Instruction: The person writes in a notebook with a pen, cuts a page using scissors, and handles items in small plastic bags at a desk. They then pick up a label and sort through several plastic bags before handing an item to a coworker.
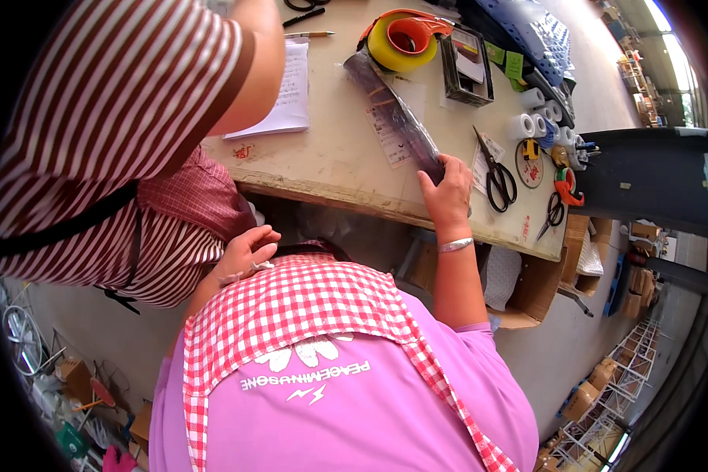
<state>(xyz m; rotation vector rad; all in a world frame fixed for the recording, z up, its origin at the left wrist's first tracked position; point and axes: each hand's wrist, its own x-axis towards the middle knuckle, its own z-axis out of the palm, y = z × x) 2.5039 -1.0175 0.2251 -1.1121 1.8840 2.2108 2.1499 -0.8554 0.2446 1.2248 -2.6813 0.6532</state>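
A long dark roll wrapped in clear plastic [405,118] lies slantwise on the table, its far end against the tape dispenser. My right hand [448,193], with a silver bracelet at the wrist, is closed round the roll's near end, by the table's front edge. In front of my checked apron, my left hand [250,248] is held low with loosely bent fingers and nothing visible in it. Something thin and whitish shows about that hand's wrist. Right of the roll lie black-handled scissors [499,185]. A label sheet [387,138] shows partly under the roll.
Close on my left stands a co-worker in a striped shirt [126,86], arm over the table [330,169]. Beyond the roll are an orange dispenser with yellow tape [401,43] and a black box [466,67]. White rolls [521,126] and smaller scissors [553,212] lie right; an open carton [531,295] stands below.
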